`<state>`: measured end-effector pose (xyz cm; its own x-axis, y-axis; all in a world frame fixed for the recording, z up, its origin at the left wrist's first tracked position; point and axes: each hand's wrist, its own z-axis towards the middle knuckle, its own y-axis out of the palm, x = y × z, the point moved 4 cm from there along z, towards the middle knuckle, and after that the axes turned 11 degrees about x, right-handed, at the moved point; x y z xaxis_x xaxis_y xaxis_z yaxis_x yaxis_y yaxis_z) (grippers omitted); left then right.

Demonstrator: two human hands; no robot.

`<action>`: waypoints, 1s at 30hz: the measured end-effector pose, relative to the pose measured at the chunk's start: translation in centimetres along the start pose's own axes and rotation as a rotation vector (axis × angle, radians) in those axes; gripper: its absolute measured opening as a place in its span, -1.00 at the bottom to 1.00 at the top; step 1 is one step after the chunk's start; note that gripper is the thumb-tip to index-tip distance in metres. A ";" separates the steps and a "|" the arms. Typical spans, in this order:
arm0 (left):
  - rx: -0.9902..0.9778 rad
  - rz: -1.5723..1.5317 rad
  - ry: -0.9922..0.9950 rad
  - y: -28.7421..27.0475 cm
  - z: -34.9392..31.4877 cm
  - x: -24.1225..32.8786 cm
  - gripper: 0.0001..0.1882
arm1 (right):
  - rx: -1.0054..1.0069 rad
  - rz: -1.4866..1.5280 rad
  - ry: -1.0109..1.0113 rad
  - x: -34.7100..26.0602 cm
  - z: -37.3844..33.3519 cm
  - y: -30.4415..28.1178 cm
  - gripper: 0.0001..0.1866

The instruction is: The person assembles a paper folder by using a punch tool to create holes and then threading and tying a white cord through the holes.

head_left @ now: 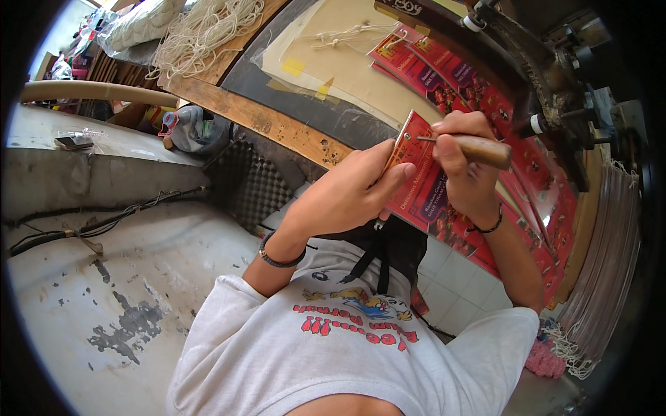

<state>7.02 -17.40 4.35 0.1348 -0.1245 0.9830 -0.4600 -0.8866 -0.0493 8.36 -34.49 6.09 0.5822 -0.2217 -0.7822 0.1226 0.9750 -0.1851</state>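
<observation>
My left hand (352, 186) grips the edge of a flat, glossy red printed paper bag (431, 197), thumb on top and fingers underneath. A small metal eyelet shows near the bag's top corner. My right hand (466, 170) is closed round an awl (490, 152) with a worn wooden handle. The awl's thin metal shaft points left across the bag's upper edge, close to my left fingers. Past my hands, more red paper bags (444, 73) lie overlapped on the worktable, with white cord at the top of one.
A loose heap of white cord (201, 38) sits at the table's far left, by the wooden table edge (270, 125). A dark metal machine (548, 90) stands at the right, beside a stack of corded flat pieces (603, 243). A phone (73, 142) rests on the left ledge.
</observation>
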 end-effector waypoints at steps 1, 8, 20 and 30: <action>0.002 -0.002 -0.004 0.0 -0.1 0.0 -0.72 | 0.043 0.017 0.023 0.1 -0.1 -0.3 -0.88; -0.034 -0.085 0.047 0.7 -2.3 -0.8 -0.49 | 0.023 -0.192 -0.150 -2.0 -0.3 0.0 -0.86; 0.079 -0.257 -0.036 -2.0 -3.1 -1.4 -0.76 | -0.053 0.031 -0.182 -3.3 -2.5 -0.9 -0.76; 0.337 0.831 0.709 -2.5 3.7 1.4 -0.83 | 0.021 0.124 0.096 -0.6 -2.7 -1.7 -0.75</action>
<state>11.62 -17.03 5.16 -0.6756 -0.5439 0.4977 0.0981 -0.7354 -0.6705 5.65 -36.08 5.31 0.5149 -0.0986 -0.8515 0.0721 0.9948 -0.0717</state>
